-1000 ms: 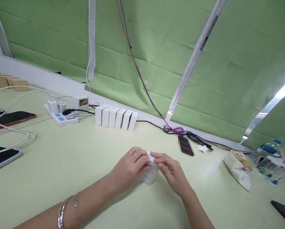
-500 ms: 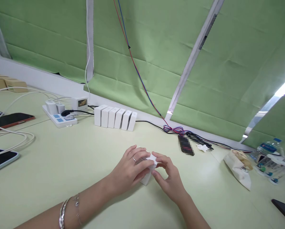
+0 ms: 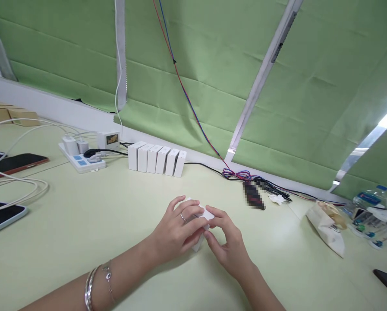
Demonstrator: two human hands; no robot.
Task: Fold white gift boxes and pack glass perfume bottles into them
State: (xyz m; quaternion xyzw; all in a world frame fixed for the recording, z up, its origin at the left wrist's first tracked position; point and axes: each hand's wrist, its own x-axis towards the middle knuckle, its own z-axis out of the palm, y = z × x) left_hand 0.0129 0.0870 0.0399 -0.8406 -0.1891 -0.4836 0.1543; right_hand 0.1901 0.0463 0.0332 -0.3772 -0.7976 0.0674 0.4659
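Observation:
A small white box (image 3: 198, 245) stands on the pale green table (image 3: 92, 224), largely covered by my fingers. My left hand (image 3: 177, 226) is wrapped over its left side and top, with a ring on one finger. From the right, my right hand (image 3: 227, 239) pinches the box's upper right edge between thumb and fingers. Beyond my hands, a row of several similar white boxes (image 3: 152, 159) stands upright near the wall.
At the left are a power strip (image 3: 80, 162) with chargers, white cables and phones (image 3: 5, 216). Black cables (image 3: 272, 189) lie at the back right. Farther right are a cloth bag (image 3: 324, 226), a bottle (image 3: 371, 198) and clear containers (image 3: 372, 226).
My right thumb has moved slightly left, closer to the box and my left fingertips. The view has shifted slightly. My left hand still holds the box.

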